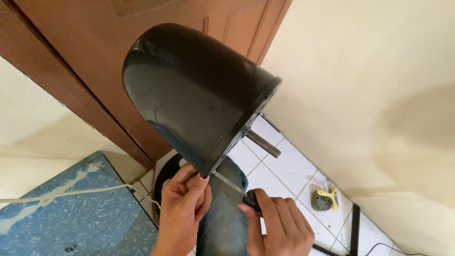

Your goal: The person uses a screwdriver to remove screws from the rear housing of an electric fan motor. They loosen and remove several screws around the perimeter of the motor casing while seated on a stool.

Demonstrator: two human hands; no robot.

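Observation:
A glossy black fan motor housing fills the middle of the view, tilted, with a metal shaft sticking out of its open face toward the right. My left hand grips the housing's lower rim from underneath. My right hand is closed around a screwdriver's dark handle; the thin metal blade runs up and left to the lower edge of the housing's face. Between my hands a knee in blue jeans shows.
A brown wooden door stands behind the housing, cream walls on both sides. White floor tiles lie below right, with a small grey and yellow object and a black bar. A blue patterned surface with a white cord is at lower left.

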